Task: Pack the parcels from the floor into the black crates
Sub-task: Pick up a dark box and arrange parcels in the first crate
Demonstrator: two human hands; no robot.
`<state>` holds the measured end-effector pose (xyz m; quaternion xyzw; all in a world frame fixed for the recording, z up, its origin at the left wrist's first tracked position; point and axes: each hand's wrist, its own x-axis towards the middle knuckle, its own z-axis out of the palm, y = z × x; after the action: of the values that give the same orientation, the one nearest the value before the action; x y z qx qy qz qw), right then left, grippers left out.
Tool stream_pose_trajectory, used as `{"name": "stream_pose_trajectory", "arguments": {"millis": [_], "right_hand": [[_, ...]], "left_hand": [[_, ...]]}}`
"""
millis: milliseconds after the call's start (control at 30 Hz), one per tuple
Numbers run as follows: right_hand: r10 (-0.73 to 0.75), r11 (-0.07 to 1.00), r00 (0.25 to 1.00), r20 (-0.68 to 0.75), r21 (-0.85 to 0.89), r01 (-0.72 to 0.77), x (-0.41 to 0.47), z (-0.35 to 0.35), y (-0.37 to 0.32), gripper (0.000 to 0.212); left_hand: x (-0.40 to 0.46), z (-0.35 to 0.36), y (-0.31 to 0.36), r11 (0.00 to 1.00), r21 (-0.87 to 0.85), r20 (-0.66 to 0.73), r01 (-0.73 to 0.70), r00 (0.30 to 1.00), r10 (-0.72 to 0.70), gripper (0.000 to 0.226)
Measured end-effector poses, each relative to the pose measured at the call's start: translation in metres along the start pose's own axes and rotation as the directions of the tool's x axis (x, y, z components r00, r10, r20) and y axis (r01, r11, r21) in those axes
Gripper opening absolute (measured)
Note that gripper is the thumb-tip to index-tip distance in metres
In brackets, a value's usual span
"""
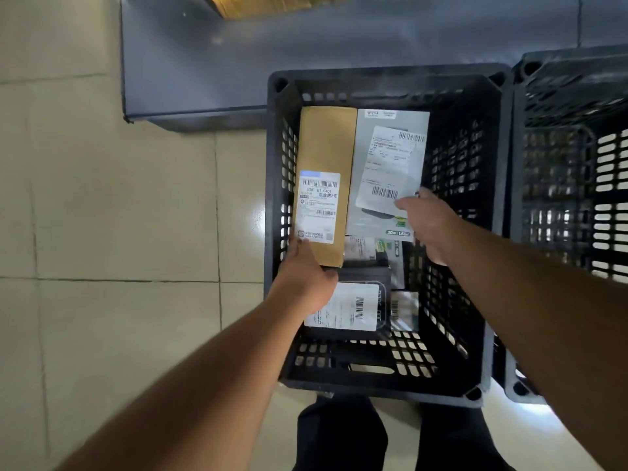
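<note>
A black slatted crate [384,385] stands on the floor in front of me. My left hand [302,280] grips the near end of a long brown cardboard parcel [326,144] with a white label, held along the crate's left wall. My right hand [431,222] holds the near right corner of a flat grey parcel [384,171] with a shipping label, beside the brown one. Lower in the crate lie a dark parcel [350,307] with a white barcode label and other small packets [373,248], partly hidden under my hands.
A second black crate [574,164] stands touching the first on the right. A grey shelf base [204,73] runs along the back, with a yellow-brown bundle [272,5] at the top edge. Beige floor tiles [119,232] lie to the left. My dark trouser legs [343,436] show below.
</note>
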<state>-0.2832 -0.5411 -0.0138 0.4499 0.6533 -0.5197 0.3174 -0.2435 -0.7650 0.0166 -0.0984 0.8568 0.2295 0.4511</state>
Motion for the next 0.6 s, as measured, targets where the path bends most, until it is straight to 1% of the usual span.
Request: {"name": "stream_pose_trajectory", "arguments": {"millis": [67,167,267,333,467,533,600], "right_hand": [[-0.009,1.0,1.0,0.002,0.025,0.009,0.001,0.005,0.001,0.046],[-0.029,0.999,0.999,0.023,-0.013,0.029,0.002,0.009,0.001,0.043],[-0.061,0.99,0.993,0.1,-0.124,0.074,0.001,0.013,-0.006,0.054],[-0.065,0.97,0.99,0.123,-0.223,0.092,-0.001,0.017,-0.012,0.063],[-0.089,0.926,0.992,0.087,-0.361,0.114,-0.005,0.027,-0.015,0.066],[-0.079,0.923,0.995,0.062,-0.372,0.097,-0.005,0.028,-0.018,0.069],[-0.043,0.93,0.998,0.039,-0.363,0.054,-0.009,0.027,-0.019,0.072]], "left_hand": [[-0.002,0.003,-0.004,0.998,0.056,0.027,0.005,1.0,-0.007,0.084],[-0.005,0.003,-0.009,0.998,0.041,0.054,0.045,0.997,-0.047,0.082],[-0.006,0.0,-0.011,0.994,0.019,0.082,0.106,0.991,-0.107,0.086],[-0.008,0.001,-0.014,0.989,0.051,0.102,0.135,0.985,-0.14,0.092],[-0.012,0.006,-0.024,0.991,0.065,0.107,0.112,0.987,-0.119,0.098],[-0.011,0.003,-0.024,0.991,0.034,0.129,0.131,0.982,-0.135,0.097],[-0.01,-0.001,-0.023,0.992,-0.018,0.144,0.128,0.982,-0.124,0.09]]}}
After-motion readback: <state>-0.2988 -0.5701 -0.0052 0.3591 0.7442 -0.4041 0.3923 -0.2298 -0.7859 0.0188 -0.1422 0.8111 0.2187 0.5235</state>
